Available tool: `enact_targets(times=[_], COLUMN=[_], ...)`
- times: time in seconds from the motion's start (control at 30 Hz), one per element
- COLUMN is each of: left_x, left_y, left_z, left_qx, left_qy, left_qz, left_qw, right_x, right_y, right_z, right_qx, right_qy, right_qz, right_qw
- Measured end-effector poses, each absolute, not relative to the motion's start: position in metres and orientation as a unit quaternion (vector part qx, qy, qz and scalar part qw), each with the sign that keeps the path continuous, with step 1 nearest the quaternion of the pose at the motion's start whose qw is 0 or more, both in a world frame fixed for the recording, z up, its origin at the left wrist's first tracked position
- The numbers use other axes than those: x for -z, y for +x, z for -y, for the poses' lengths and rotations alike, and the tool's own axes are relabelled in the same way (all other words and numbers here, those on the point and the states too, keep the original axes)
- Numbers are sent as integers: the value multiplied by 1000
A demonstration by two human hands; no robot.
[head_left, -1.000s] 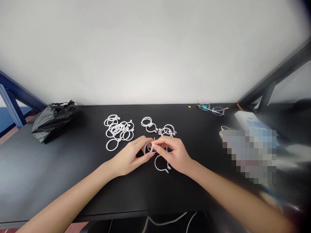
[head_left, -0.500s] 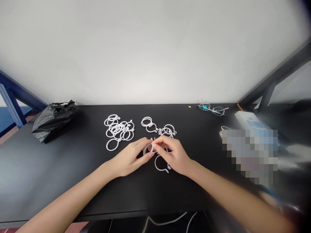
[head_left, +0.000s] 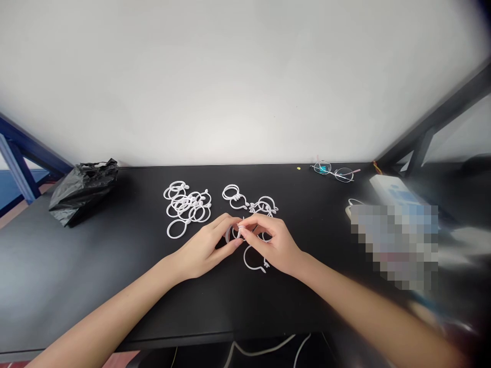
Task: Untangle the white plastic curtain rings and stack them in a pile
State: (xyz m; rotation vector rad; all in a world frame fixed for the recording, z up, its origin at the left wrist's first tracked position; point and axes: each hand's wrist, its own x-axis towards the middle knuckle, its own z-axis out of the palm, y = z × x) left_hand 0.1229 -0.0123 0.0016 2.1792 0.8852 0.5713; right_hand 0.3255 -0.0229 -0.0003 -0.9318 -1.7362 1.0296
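My left hand point(head_left: 203, 248) and my right hand point(head_left: 274, 243) meet at the middle of the black table point(head_left: 115, 276), both pinching one white plastic ring point(head_left: 233, 234) between fingertips. Another white ring point(head_left: 253, 259) with a small clip lies on the table just below my right hand. A pile of closed white rings point(head_left: 187, 207) lies to the left beyond my left hand. A smaller group of rings point(head_left: 251, 202) lies just beyond my fingers.
A crumpled black plastic bag point(head_left: 82, 189) sits at the far left. Spectacles point(head_left: 335, 173) lie at the back right by the wall. A white box point(head_left: 395, 191) and a blurred patch are at the right. White cables point(head_left: 268, 348) hang below the table's front edge.
Almost nothing has moved. My fingers have shifted slightly on the ring held between both hands.
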Motion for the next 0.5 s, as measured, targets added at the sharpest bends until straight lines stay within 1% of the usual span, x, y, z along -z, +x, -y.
enact_targets(times=[0.3,0.5], left_x=[-2,-3], left_y=[126,125], left_z=[11,12], left_qx=[-255,-244], left_qy=[850,846], left_qz=[-317,-323], left_qw=[334,346], right_x=[5,4], right_y=[327,326], right_z=[23,22], right_qx=[-382,-359], right_qy=[-363,-361], right_qz=[719,731], right_qw=[453,454])
